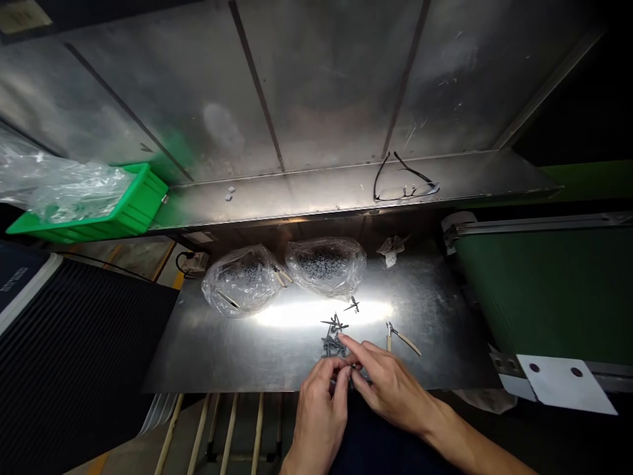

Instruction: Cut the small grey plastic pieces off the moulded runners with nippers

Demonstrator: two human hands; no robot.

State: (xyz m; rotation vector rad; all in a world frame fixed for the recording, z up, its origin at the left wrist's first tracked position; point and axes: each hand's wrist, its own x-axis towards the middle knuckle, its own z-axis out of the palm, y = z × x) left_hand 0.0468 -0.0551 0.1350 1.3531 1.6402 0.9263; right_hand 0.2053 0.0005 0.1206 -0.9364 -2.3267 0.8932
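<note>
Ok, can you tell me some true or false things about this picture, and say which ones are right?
1. The bare left hand and bare right hand are right by a heap of small dark grey parts. True.
2. The right hand holds the small pliers with pale handles. False: they lie on the shiny steel sheet.
3. Two clear plastic bags of small dark pieces lie on that sheet. True.
4. The bright green plastic crate sits beside the hands. False: it is far off to the left, with crumpled clear plastic in it.
</note>
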